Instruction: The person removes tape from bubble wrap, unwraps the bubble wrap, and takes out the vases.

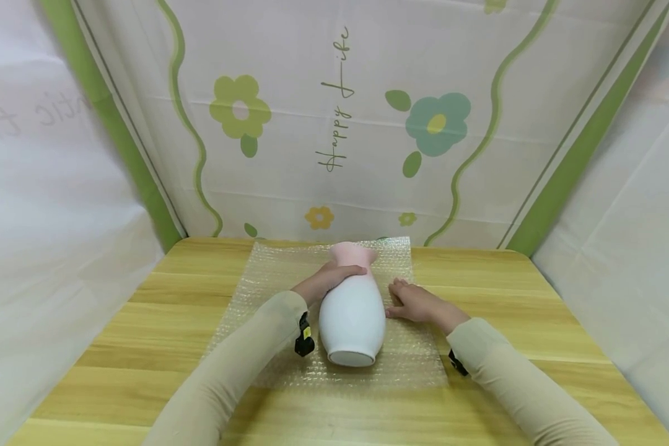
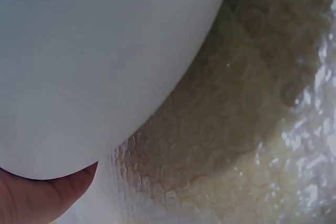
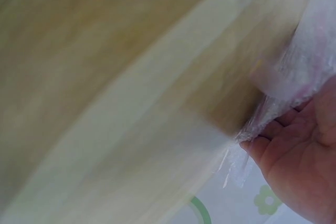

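A white vase [image 1: 352, 316] with a pink neck lies on a sheet of clear bubble wrap [image 1: 279, 266], its base towards me. My left hand [image 1: 327, 279] grips the vase from the left, the thumb across its upper body near the neck. In the left wrist view, the vase's smooth white side [image 2: 94, 66] fills much of the picture, with part of the hand [image 2: 47, 195] against its lower edge. To the right of the vase, my right hand [image 1: 418, 303] holds the right edge of the bubble wrap. Its fingertips are partly hidden by the wrap [image 3: 310, 51] in the right wrist view.
The wooden table [image 1: 496, 310] extends on both sides of the wrap. A white curtain [image 1: 362, 186] printed with flowers and lettering hangs behind it, and further white cloth walls stand left and right. Each wrist carries a small black camera [image 1: 304, 337].
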Motion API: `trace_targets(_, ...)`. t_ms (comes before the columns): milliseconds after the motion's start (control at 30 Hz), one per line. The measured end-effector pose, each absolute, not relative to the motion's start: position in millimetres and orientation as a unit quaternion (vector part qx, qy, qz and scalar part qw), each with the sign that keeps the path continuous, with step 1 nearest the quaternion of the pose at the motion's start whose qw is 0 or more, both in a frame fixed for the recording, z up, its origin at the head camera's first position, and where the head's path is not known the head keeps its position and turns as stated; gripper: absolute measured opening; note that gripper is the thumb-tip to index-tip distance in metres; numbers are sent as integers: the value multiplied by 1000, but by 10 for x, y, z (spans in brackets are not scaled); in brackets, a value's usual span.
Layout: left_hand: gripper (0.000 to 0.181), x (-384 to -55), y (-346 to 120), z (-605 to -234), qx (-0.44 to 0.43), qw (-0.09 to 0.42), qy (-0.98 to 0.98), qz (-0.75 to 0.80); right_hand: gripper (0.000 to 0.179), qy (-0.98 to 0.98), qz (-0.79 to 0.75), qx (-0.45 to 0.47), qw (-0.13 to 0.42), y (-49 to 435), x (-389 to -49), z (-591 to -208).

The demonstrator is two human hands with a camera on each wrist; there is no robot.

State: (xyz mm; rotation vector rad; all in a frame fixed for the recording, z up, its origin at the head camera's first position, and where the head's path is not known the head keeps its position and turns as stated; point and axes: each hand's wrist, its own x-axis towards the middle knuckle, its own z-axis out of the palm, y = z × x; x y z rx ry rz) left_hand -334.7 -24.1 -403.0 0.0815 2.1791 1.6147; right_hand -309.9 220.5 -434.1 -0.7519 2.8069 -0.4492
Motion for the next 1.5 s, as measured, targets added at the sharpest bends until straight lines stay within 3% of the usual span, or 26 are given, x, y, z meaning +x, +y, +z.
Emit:
trace_targets(233, 88, -3273, -230, -3985, 20, 185, 795, 578, 71, 948, -147, -264, 100, 2200, -3102, -4341)
trace_targets(567, 76, -3220, -238, -3916, 32, 149, 806, 572, 73, 949, -148, -256, 110, 2186, -3126, -4324)
trace_targets(733, 70, -3141, -299, -3808, 52, 118, 820, 557, 59, 948, -157, -250, 114, 2204, -3118, -4332)
trace_targets(833, 68, -3093, -360, -3739, 67, 87, 824, 556, 57, 948, -160, -247, 119, 2212, -3104, -4332)
trace_targets(1000, 75, -3043, -479, -3637, 71, 24, 830, 552, 75, 949, -162, -242, 124, 2214, -3082, -4317)
trace_targets(1167, 85, -2988, -597, -3553, 66, -15, 836, 544, 80, 948, -161, -242, 134, 2212, -3073, -4320)
trace_targets(1500, 95, -2941, -786, -3412, 84, -121, 841, 521, 62, 942, -181, -248, 132, 2218, -3088, -4343)
